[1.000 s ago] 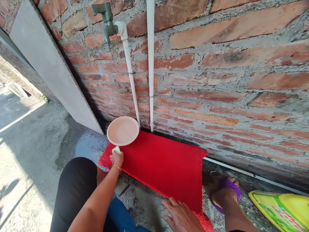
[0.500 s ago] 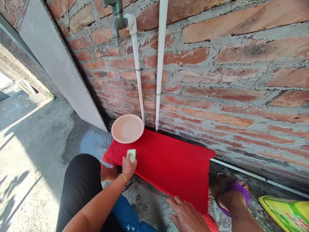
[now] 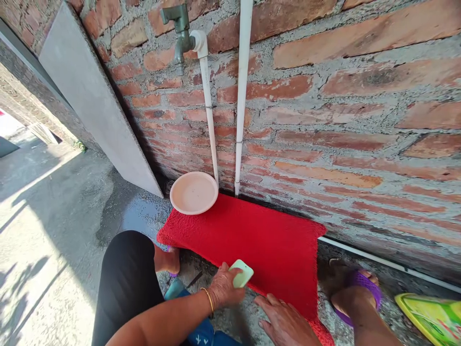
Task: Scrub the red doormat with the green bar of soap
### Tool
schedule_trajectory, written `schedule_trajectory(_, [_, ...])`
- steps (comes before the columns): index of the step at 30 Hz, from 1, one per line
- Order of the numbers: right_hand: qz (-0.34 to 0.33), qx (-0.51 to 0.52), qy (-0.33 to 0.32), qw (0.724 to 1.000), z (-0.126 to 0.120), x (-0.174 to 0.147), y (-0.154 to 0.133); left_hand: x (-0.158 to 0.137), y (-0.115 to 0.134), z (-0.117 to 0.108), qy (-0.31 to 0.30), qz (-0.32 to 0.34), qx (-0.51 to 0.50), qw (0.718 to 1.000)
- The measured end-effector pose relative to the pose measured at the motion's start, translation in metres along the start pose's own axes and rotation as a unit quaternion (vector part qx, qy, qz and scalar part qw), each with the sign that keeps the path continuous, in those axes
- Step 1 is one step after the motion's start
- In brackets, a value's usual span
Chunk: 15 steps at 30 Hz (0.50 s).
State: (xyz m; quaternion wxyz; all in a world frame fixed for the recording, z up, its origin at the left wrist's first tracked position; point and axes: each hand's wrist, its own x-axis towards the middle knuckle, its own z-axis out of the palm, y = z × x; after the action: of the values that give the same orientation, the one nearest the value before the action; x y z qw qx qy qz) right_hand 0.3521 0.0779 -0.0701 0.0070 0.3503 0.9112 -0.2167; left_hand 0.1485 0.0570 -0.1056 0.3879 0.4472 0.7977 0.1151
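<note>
My left hand (image 3: 226, 287), with a gold bangle at the wrist, is closed round a pale green scrubbing brush (image 3: 242, 274). The brush has a flat, rounded back with a small hole near one end; its underside is hidden. It is at the near edge of a red textured mat (image 3: 248, 235), and I cannot tell whether it touches the cloth. My right hand (image 3: 284, 319) lies palm down at the mat's near right part, fingers stretched out and apart. Part of the mat hangs down beyond that hand.
A pink basin (image 3: 194, 193) stands at the mat's far left corner, below a tap (image 3: 180, 41) and white pipes (image 3: 243, 96) on a brick wall (image 3: 345, 110). A grey slab (image 3: 97, 101) leans at left. A yellow-green packet (image 3: 428, 315) lies at right, past a foot in a purple sandal (image 3: 363, 290).
My left hand has carried the brush from the mat's left end to the right and nearer to me. My right hand has stayed at the mat's near right part. The view has shifted slightly.
</note>
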Motion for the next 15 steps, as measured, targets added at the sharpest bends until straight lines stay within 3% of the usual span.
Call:
schedule_trajectory(2, [0.021, 0.003, -0.022, 1.0, -0.004, 0.001, -0.005, 0.013, -0.007, -0.031, 0.066, -0.06, -0.003, 0.996])
schedule_trajectory(4, [0.038, -0.002, -0.048, 0.998, -0.012, 0.002, -0.014, 0.029, -0.021, -0.077, 0.141, -0.137, 0.002, 0.98])
schedule_trajectory(7, [0.051, 0.002, -0.072, 0.996, -0.025, 0.003, -0.026, 0.053, -0.046, -0.145, 0.231, -0.266, 0.008, 0.936])
schedule_trajectory(9, [0.051, 0.012, -0.073, 0.996, -0.031, 0.002, -0.03, 0.066, -0.06, -0.176, 0.268, -0.32, 0.009, 0.909])
schedule_trajectory(12, [0.045, 0.018, -0.065, 0.997, -0.032, 0.0, -0.03, 0.076, -0.064, -0.191, 0.288, -0.373, 0.006, 0.882])
schedule_trajectory(15, [0.033, 0.007, -0.061, 0.998, -0.027, 0.0, -0.024, 0.077, -0.05, -0.167, 0.278, -0.361, 0.02, 0.89])
